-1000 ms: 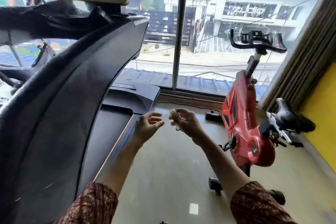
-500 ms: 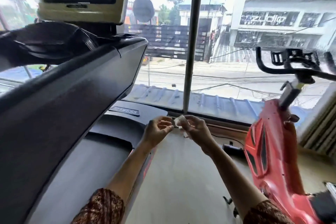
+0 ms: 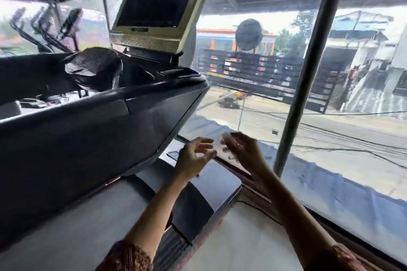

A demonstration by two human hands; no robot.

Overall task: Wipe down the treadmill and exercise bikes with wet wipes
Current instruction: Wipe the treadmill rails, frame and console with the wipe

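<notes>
R hand (image 3: 244, 152) pinches wet wipe (image 3: 221, 142), held over treadmill (image 3: 88, 138) front cover. L hand (image 3: 191, 160) half-curled at wipe's edge; grip unclear, blur. Spread it flat w/ both hands before you wipe.

Both forearms are raised above the treadmill (image 3: 88, 138) motor cover (image 3: 217, 185). The right grip (image 3: 244, 149) pinches a pale, blurred wet wipe (image 3: 229, 141). The left grip (image 3: 193, 157), fingers loosely curled, sits just beside it; contact is indeterminable. A dark screen (image 3: 158, 0) is mounted above the console. A window post (image 3: 308, 68) stands to the right.
</notes>
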